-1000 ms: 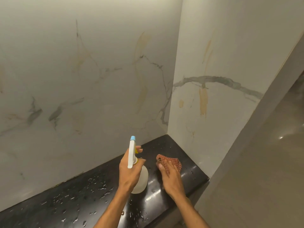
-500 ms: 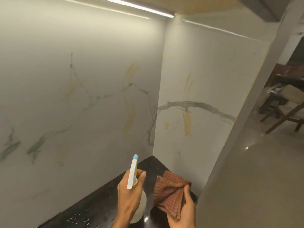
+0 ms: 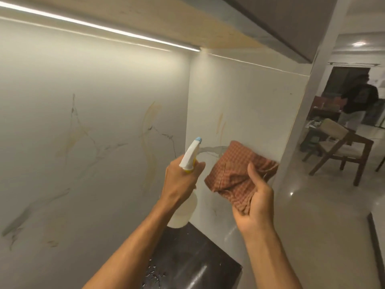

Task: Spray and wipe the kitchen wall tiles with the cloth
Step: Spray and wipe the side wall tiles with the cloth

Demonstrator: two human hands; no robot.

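Marble wall tiles (image 3: 93, 122) ahead; left hand (image 3: 180, 180) gripping spray bottle (image 3: 188, 163), right hand (image 3: 255, 203) perhaps pinching cloth (image 3: 237, 170).

The left hand (image 3: 179, 180) grips a white spray bottle (image 3: 188, 161), its blue-tipped nozzle aimed toward the corner of the marble-veined wall tiles (image 3: 93, 122). Just beside it, the right hand (image 3: 255, 203) holds up a crumpled red checked cloth (image 3: 235, 170) above the wet black table (image 3: 187, 257)
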